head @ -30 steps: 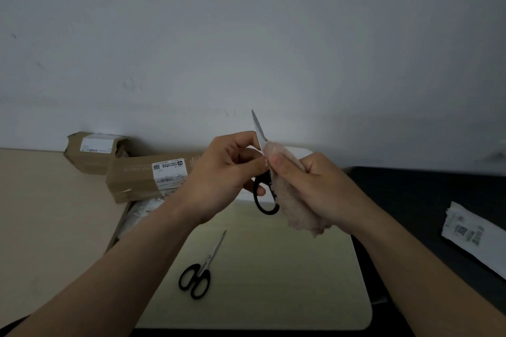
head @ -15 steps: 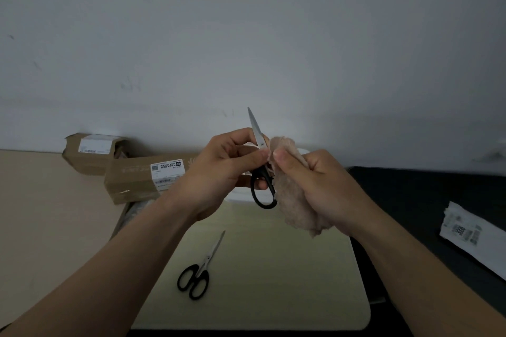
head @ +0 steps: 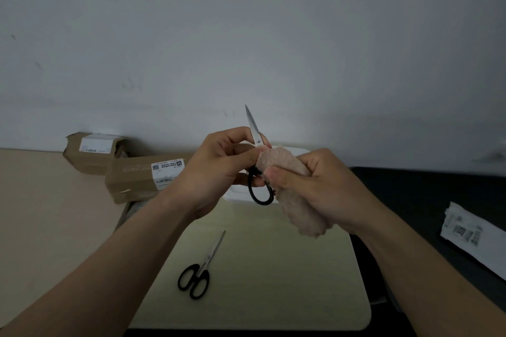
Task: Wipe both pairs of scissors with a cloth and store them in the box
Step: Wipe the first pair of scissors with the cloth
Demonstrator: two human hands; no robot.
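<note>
At the centre of the frame, the right hand (head: 323, 189), gripping the cloth (head: 290, 189), is sliding down from blade to handles of the scissors (head: 256, 139) pinched in the left hand (head: 219, 169), so wiping continues; the second scissors (head: 201, 268) are lying unwiped at lower centre, the white box (head: 238, 195) behind the hands.

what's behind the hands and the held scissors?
A white box sits on the pale mat, just behind the left hand, right hand, cloth and held scissors. Only its rim and front edge show; its inside is covered.
</note>
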